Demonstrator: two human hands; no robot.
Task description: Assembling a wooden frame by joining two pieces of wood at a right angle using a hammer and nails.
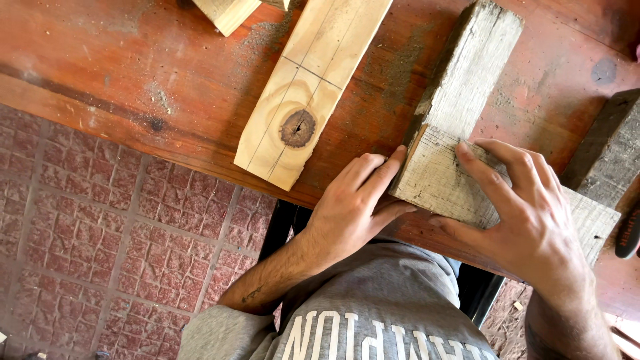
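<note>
Looking down at the bench. My left hand [350,210] sits at the near edge of the red-brown workbench [167,73], fingers curled loosely together, the index finger stretched out and its tip pressed against the left end of the weathered grey block [437,180]. The thumb lies below that end, along the bench edge. Not a clamp: the hand butts the end of the block, it does not wrap it.

My right hand [527,220] lies on top of the same block, fingers spread apart and flat on its upper face, thumb out along the near side. It presses down; it does not close around the wood.

The grey block lies flat on the bench, slanting from my left fingertip away to the right, its far right end [593,223] showing past my right hand. So the block sits between the two hands: left at its end, right over its middle.

A second weathered timber [470,67] runs away from me and meets the block's left end at roughly a right angle, touching it.

Left of that, well apart from my fingers, a pale plank with a dark knot [300,113], pencil lines across it, overhangs the bench edge. Sawdust on the bench. Red brick paving [100,240] below. A dark handle [628,233] at the right edge, too cut off to name.
</note>
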